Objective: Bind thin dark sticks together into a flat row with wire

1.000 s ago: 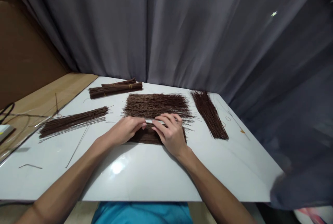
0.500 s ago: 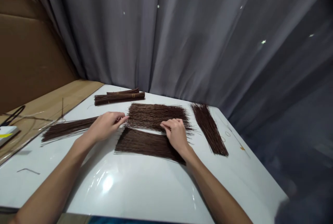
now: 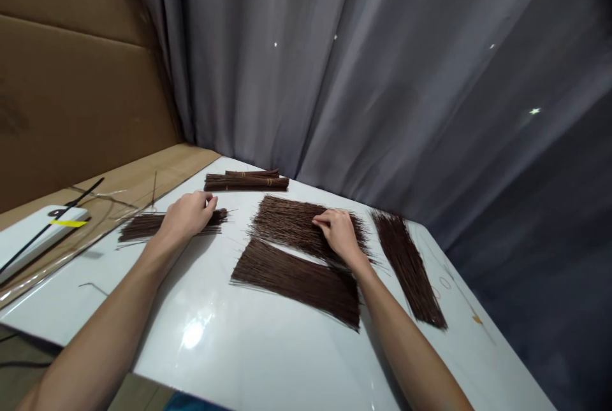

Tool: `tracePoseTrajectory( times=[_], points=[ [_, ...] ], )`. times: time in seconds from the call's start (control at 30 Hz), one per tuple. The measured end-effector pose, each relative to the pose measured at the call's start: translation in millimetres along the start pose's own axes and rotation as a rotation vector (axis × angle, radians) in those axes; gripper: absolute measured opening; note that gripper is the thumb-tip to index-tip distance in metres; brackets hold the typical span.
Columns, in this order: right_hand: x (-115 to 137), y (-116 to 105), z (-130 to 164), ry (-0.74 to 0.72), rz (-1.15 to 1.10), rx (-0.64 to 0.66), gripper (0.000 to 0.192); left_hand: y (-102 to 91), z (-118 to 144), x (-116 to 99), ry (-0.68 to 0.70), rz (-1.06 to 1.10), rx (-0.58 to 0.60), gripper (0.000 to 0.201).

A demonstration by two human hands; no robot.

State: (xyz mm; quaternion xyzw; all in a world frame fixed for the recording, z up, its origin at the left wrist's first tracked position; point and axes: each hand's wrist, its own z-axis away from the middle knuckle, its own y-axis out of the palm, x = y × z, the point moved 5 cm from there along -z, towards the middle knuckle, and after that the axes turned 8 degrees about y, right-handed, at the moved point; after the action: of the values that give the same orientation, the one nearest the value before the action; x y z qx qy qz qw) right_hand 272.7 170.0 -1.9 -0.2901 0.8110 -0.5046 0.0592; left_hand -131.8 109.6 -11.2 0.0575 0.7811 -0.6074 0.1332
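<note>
Everywhere thin brown sticks under hands.

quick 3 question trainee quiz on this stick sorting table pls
1. True or false: the left hand rests on the loose stick pile at the table's left side.
2. The right hand lies on: A) the tied bundles, B) the far flat stick layer, C) the white table.
3. Fill in: the stick row at the far right is touched by ____ hand.

Key: 1 true; 2 B; 3 neither
</note>
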Motion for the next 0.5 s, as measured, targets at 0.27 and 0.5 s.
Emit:
tracePoseTrajectory(
  times=[0.27, 0.5],
  points=[
    [2.5, -5.2, 8.8, 0.031, -0.030, 0.004, 0.021, -3.3, 4.5, -0.6, 0.002, -0.004, 0.017, 0.049],
    [63.9, -31.9, 64.1, -0.121, -0.107, 0.182, 0.015, -6.9, 23.5, 24.3, -0.007, 0.051, 0.064, 0.048]
  ],
)
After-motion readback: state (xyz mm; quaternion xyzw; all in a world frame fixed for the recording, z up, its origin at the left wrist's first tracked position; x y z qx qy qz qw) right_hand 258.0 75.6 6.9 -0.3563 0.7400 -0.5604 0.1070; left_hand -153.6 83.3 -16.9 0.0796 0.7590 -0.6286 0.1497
